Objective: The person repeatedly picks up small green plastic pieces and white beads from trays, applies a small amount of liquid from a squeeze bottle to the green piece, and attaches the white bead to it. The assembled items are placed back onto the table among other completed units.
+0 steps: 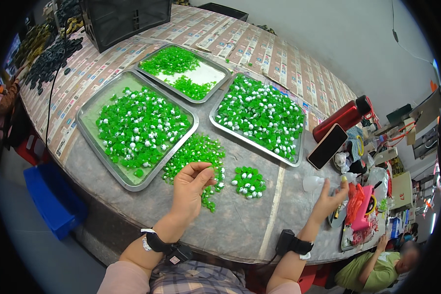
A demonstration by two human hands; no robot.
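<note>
My left hand (pixel 190 188) is raised over a loose pile of small green pieces (pixel 193 152), its thumb and forefinger pinched together; whatever they hold, if anything, is too small to make out. Right of this pile lies a small heap of green pieces with white balls (pixel 248 183). My right hand (pixel 327 202) is held over the table's right side, fingers apart, with a yellow cover on one fingertip. Beside it is a small translucent white cup (pixel 312 183). Both my wrists wear black bands with small boxes.
Metal trays stand beyond my hands: a left tray (pixel 188 138), a back tray (pixel 208 73) and a right tray (pixel 259 140), bearing green and white pieces. A dark phone (pixel 327 146) leans by a red flask (pixel 342 117). A pink container (pixel 362 215) and person (pixel 372 268) are at right.
</note>
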